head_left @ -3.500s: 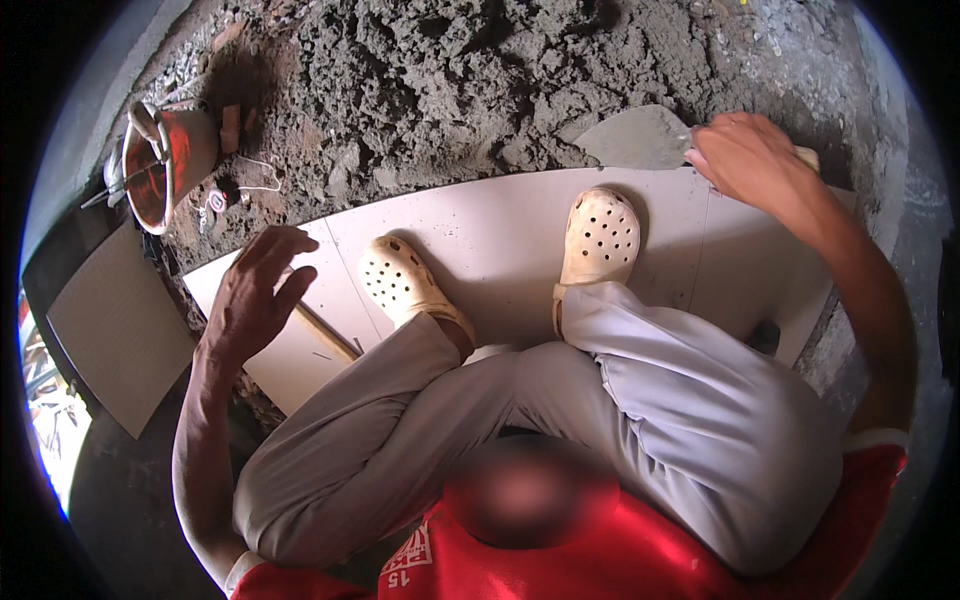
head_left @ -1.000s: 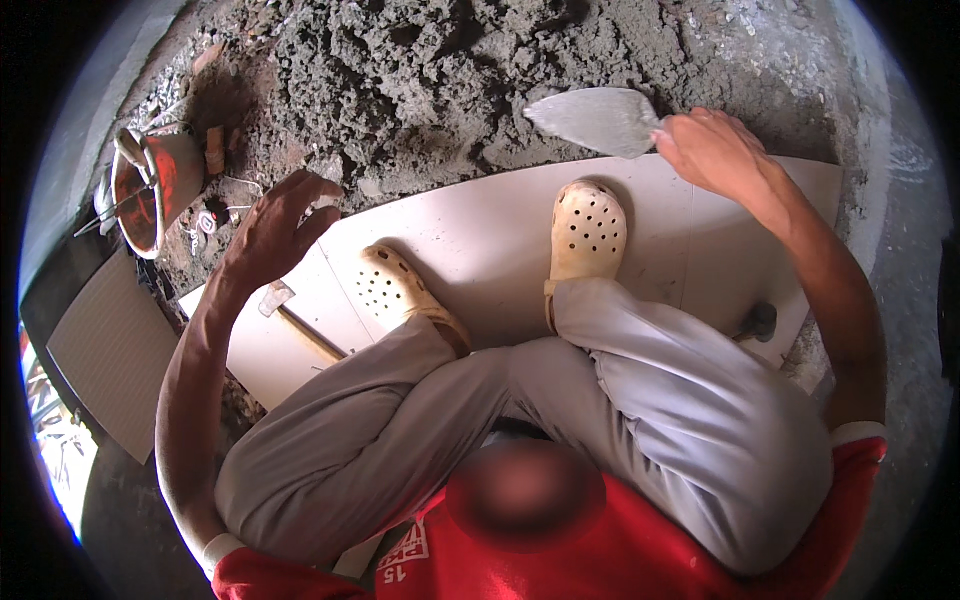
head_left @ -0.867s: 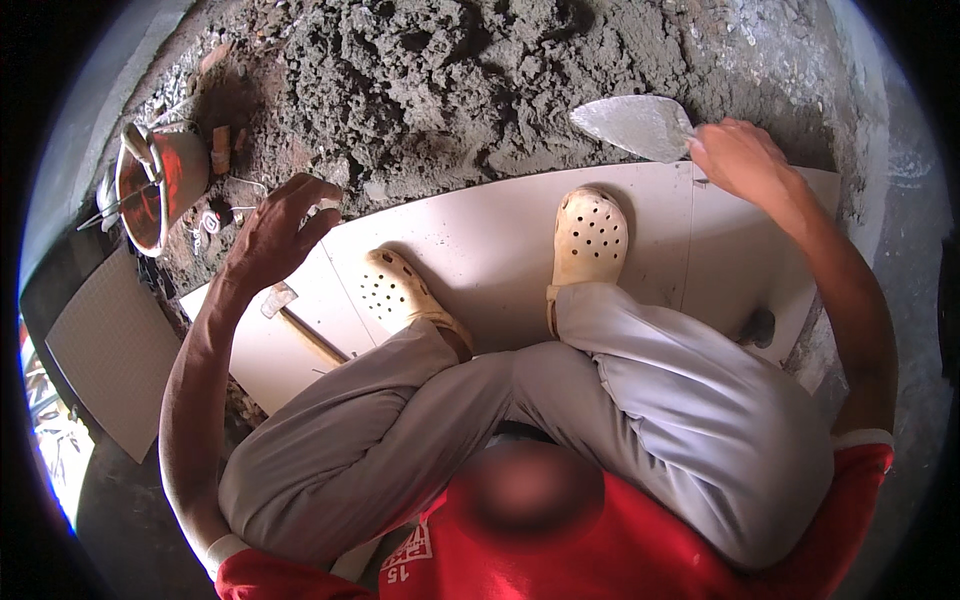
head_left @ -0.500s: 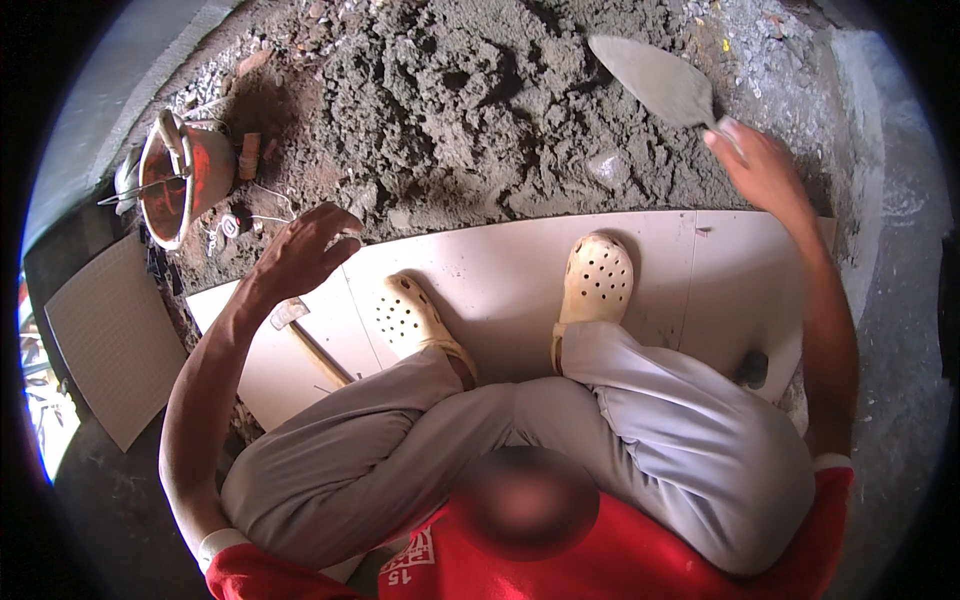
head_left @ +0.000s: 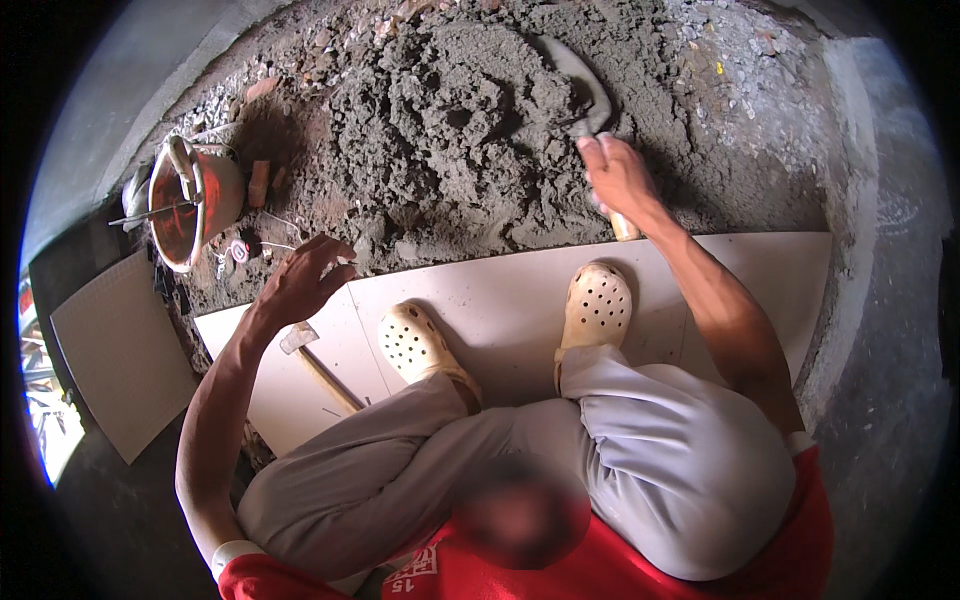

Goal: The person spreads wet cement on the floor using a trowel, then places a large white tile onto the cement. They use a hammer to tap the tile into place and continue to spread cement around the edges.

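My right hand (head_left: 622,182) is wrapped round the wooden handle of a trowel (head_left: 586,88). The handle's butt end sticks out below my palm. The grey blade is tilted on edge, its face side pressed against a broad heap of wet mortar (head_left: 425,130); part of the blade's edge is sunk in or hidden by it. My left hand (head_left: 305,282) hangs over the near left border of the mortar, with fingers loosely bent, thumb apart and nothing held. Just below it lies a hammer (head_left: 318,368) with a wooden handle, on the pale tiles (head_left: 500,265).
At the left a tipped bucket (head_left: 172,215) with a red inside lies by a brick piece (head_left: 259,184) and a small string reel (head_left: 240,250). A loose tile (head_left: 125,350) rests farther left. My yellow clogs (head_left: 597,305) stand on the tiles. A wall edge (head_left: 850,200) runs along the right.
My right hand has swung the trowel leftward, from above the right side into the middle of the mortar, turning the blade on edge. My left hand has barely shifted.
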Available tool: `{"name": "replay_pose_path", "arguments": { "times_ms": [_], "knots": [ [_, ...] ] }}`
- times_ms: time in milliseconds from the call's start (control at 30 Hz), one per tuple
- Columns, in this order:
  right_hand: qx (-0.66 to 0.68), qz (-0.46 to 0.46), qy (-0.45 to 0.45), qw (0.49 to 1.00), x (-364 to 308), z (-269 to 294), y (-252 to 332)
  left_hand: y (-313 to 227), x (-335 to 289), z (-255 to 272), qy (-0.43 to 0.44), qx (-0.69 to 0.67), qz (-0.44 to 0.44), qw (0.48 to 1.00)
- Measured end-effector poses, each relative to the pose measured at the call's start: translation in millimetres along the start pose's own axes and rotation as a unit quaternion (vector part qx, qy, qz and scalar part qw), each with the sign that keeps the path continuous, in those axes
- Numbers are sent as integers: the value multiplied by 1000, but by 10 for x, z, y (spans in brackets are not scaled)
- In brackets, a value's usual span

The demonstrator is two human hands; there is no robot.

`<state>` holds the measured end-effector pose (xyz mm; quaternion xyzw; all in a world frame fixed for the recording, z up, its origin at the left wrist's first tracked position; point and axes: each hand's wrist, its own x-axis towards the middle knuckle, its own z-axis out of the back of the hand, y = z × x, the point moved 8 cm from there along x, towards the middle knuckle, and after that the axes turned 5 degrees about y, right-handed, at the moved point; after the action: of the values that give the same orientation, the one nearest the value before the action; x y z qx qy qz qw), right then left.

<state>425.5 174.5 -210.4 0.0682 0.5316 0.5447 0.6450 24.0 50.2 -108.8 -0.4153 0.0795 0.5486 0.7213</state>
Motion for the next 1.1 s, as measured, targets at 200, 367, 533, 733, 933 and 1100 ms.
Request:
{"name": "replay_pose_path", "arguments": {
  "times_ms": [200,367,533,733,933,1100],
  "knots": [
    [-47,53,62,996,197,-266,497,133,-17,-39,-1,-9,16,1000],
    [5,71,80,994,340,-120,403,64,54,-38,13,-4,1,1000],
    [100,78,114,985,93,-73,319,-4,55,6,6,-1,-3,1000],
    [164,48,110,979,-189,296,283,-11,88,0,12,-10,7,1000],
    [130,56,5,990,-245,1099,260,23,100,37,8,-5,14,1000],
    [-205,107,-179,956,137,1572,697,38,99,18,5,-8,16,1000]
  ]
}}
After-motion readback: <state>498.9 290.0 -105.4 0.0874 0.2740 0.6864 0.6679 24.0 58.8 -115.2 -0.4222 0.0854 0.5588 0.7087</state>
